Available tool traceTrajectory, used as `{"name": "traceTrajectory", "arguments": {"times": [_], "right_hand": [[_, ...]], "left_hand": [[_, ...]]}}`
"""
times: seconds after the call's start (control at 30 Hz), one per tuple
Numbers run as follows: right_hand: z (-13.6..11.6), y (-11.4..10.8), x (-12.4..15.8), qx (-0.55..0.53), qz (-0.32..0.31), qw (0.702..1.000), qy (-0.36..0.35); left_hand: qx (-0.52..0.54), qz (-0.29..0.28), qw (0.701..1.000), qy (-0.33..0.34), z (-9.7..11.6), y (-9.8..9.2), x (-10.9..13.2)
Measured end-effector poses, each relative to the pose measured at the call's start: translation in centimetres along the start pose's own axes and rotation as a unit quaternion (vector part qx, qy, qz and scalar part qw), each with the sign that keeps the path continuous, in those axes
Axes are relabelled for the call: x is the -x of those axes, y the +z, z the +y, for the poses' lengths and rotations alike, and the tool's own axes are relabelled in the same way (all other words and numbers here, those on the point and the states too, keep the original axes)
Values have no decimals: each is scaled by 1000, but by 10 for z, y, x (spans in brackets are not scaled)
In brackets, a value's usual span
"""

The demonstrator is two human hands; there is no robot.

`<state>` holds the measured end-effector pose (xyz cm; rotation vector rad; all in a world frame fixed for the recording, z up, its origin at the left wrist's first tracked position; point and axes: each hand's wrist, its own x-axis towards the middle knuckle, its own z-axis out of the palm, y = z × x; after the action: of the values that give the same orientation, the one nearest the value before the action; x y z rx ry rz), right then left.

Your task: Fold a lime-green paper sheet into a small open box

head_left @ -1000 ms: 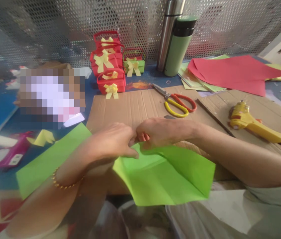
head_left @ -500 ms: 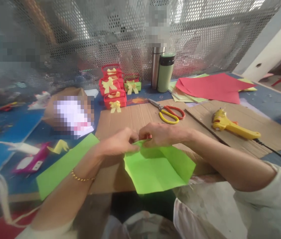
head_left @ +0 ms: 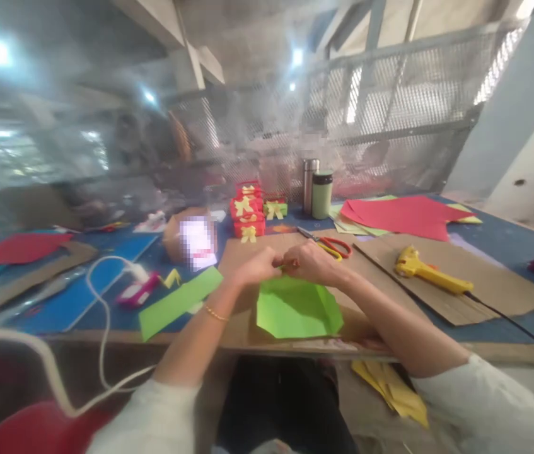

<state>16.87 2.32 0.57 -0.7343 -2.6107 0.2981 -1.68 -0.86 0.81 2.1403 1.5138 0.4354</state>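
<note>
A folded bright green paper piece [head_left: 299,309] lies near the front edge of the cardboard, its sides partly raised. My left hand [head_left: 261,265] has its fingers closed at the paper's far edge. Right beside it, my right hand [head_left: 311,261] is closed on the same edge, the fingertips of both hands almost meeting. What lies between the fingertips is too small to make out. Scissors [head_left: 335,248] with yellow and red handles lie just beyond my right hand. A flat green strip [head_left: 179,302] rests left of my left forearm.
A yellow glue gun [head_left: 432,274] lies on cardboard [head_left: 498,284] at the right, its cord trailing to the edge. Small red boxes with bows [head_left: 248,214], a green bottle [head_left: 322,197] and red paper [head_left: 403,215] stand or lie behind. A purple power strip [head_left: 139,290] is leftward.
The view has tilted upward, so the table appears lower and farther off. Both hands remain at the far edge of the green paper, with their fingertips closer together.
</note>
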Motion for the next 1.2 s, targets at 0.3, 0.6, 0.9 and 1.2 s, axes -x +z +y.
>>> {"name": "traceTrajectory", "arguments": {"times": [0.3, 0.6, 0.9, 1.2], "right_hand": [[38, 8, -2, 34, 42, 998, 22], [55, -3, 4, -89, -11, 995, 41], [40, -2, 0, -36, 38, 997, 64], [34, -7, 3, 4, 29, 995, 94]], "left_hand": [[-78, 99, 992, 2, 16, 3, -17], [5, 178, 984, -20, -21, -3, -13], [-29, 198, 980, -11, -14, 1, -10], [-11, 149, 989, 1, -9, 2, -7]]}}
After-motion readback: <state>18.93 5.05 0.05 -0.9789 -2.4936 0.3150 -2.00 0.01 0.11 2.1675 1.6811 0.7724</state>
